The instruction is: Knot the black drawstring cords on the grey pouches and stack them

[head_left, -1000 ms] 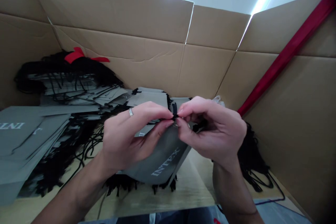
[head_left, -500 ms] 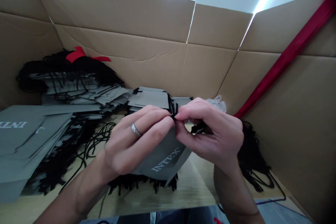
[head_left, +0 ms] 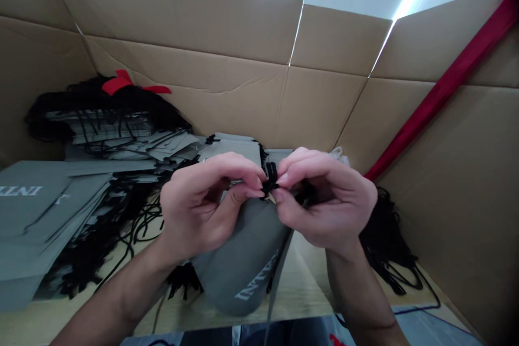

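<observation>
Between my two hands a black cord (head_left: 271, 173) is bunched into a small loop or knot above a grey paper bag (head_left: 243, 259) printed INTEX. My left hand (head_left: 214, 200) pinches the cord from the left with thumb and forefinger. From the other side, my right hand (head_left: 324, 194) pinches it too, its fingertips almost touching the left ones. The bag hangs tilted and curved just below the fingers. Exactly how the cord is wound is too small to make out.
On the left lie stacked grey bags (head_left: 52, 216) with black cord ends. Behind them is a pile of black cords (head_left: 101, 102) with a red strip. More black cord (head_left: 385, 243) lies at right. Cardboard walls (head_left: 227, 75) enclose the wooden table (head_left: 308, 286).
My left hand has turned, so its thumb now shows beside the forefinger. The cord has become a compact loop, and the bag below has swung and curved lower.
</observation>
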Available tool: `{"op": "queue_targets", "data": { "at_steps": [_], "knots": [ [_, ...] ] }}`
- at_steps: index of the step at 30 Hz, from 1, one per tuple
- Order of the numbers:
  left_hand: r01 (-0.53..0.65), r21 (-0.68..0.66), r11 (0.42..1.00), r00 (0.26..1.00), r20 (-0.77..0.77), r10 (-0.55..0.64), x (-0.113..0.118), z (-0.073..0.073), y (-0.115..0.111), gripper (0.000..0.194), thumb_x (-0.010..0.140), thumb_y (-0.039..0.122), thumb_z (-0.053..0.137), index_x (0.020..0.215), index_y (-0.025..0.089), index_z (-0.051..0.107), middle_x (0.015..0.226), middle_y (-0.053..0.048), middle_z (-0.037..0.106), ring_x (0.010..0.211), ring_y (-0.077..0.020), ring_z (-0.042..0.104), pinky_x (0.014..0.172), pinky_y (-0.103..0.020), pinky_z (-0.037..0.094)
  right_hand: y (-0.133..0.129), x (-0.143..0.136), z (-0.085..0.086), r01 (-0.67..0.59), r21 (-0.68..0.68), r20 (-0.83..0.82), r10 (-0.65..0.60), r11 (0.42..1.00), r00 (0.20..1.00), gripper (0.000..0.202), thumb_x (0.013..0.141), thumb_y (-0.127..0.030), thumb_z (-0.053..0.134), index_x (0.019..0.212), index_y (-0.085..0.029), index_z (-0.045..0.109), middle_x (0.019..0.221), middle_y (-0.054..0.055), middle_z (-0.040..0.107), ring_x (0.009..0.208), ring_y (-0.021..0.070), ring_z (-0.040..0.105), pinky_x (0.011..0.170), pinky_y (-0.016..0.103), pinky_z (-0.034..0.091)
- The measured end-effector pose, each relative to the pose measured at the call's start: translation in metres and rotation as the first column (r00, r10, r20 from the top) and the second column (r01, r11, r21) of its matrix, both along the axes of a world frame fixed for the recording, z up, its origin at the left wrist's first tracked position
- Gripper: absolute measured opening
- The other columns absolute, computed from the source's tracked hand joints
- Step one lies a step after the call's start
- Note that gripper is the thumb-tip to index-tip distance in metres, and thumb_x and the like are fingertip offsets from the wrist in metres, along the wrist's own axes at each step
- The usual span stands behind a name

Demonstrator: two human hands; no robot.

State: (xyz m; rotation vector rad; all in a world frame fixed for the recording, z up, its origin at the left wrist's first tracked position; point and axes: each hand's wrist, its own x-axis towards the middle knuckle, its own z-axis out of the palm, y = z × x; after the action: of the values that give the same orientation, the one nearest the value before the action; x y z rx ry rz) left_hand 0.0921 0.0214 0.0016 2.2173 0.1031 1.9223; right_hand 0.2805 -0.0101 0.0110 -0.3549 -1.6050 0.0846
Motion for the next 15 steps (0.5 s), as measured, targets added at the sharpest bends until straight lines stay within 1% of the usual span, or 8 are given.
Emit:
{"op": "queue_targets", "data": {
  "at_steps": [3, 5, 8, 10, 12, 15],
  "knots": [
    [0.082, -0.138, 0.987, 0.997, 0.016, -0.081, 0.0, 0.003, -0.001, 0.011, 0.103, 0.012, 0.084, 0.097, 0.019, 0.077, 0.093, -0.002, 0.083, 0.077, -0.0105, 0.076, 0.067, -0.017, 0.061, -0.001, -0.001, 0.001, -0.059, -0.08, -0.02, 0.057, 0.995, 0.998, 0.022, 0.081, -0.003, 0.081, 0.09, -0.022, 0.078, 0.086, 0.0, 0.081, 0.07, 0.0132, 0.07, 0.059, 0.026, 0.056],
    [0.119, -0.259, 0.959, 0.993, 0.019, -0.118, -0.001, 0.006, -0.004, 0.012, 0.102, 0.019, 0.089, 0.096, 0.019, 0.078, 0.093, -0.001, 0.083, 0.077, -0.0094, 0.077, 0.068, -0.014, 0.062, -0.002, 0.0, 0.001, -0.044, -0.098, -0.025, 0.041, 0.994, 0.999, 0.022, 0.082, -0.003, 0.081, 0.091, -0.022, 0.078, 0.088, 0.0, 0.08, 0.072, 0.0127, 0.07, 0.058, 0.025, 0.055],
    [0.168, -0.437, 0.884, 0.977, -0.046, -0.209, -0.003, 0.011, -0.01, 0.014, 0.099, 0.022, 0.092, 0.109, 0.02, 0.082, 0.099, -0.001, 0.087, 0.086, -0.0109, 0.084, 0.076, -0.012, 0.066, 0.0, 0.002, -0.001, 0.079, -0.043, -0.01, -0.079, 0.996, 0.997, 0.025, 0.085, -0.001, 0.08, 0.097, -0.023, 0.079, 0.092, 0.001, 0.082, 0.079, 0.0152, 0.074, 0.062, 0.028, 0.056],
    [0.158, -0.493, 0.855, 0.966, -0.101, -0.237, -0.005, 0.011, -0.013, 0.017, 0.101, 0.019, 0.089, 0.117, 0.022, 0.084, 0.103, -0.001, 0.089, 0.091, -0.0121, 0.086, 0.081, -0.014, 0.067, 0.001, 0.004, -0.002, 0.161, 0.028, 0.021, -0.161, 0.987, 0.987, 0.028, 0.085, 0.0, 0.08, 0.1, -0.024, 0.079, 0.095, 0.002, 0.083, 0.083, 0.0182, 0.077, 0.067, 0.032, 0.06],
    [0.095, -0.492, 0.865, 0.972, -0.144, -0.188, -0.007, 0.009, -0.015, 0.016, 0.103, 0.015, 0.084, 0.117, 0.024, 0.086, 0.103, 0.0, 0.089, 0.09, -0.0117, 0.085, 0.083, -0.015, 0.067, 0.002, 0.005, -0.003, 0.199, 0.1, 0.053, -0.205, 0.975, 0.977, 0.03, 0.085, 0.0, 0.081, 0.102, -0.025, 0.08, 0.095, 0.003, 0.083, 0.084, 0.02, 0.078, 0.07, 0.035, 0.063],
    [-0.022, -0.431, 0.902, 0.98, -0.189, -0.067, -0.009, 0.007, -0.016, 0.015, 0.102, 0.012, 0.083, 0.11, 0.023, 0.087, 0.099, 0.002, 0.089, 0.087, -0.0102, 0.083, 0.084, -0.014, 0.066, 0.001, 0.007, -0.002, 0.213, 0.161, 0.08, -0.228, 0.964, 0.97, 0.032, 0.086, 0.001, 0.081, 0.102, -0.026, 0.08, 0.096, 0.004, 0.083, 0.083, 0.0208, 0.077, 0.072, 0.037, 0.065]
  ]
}}
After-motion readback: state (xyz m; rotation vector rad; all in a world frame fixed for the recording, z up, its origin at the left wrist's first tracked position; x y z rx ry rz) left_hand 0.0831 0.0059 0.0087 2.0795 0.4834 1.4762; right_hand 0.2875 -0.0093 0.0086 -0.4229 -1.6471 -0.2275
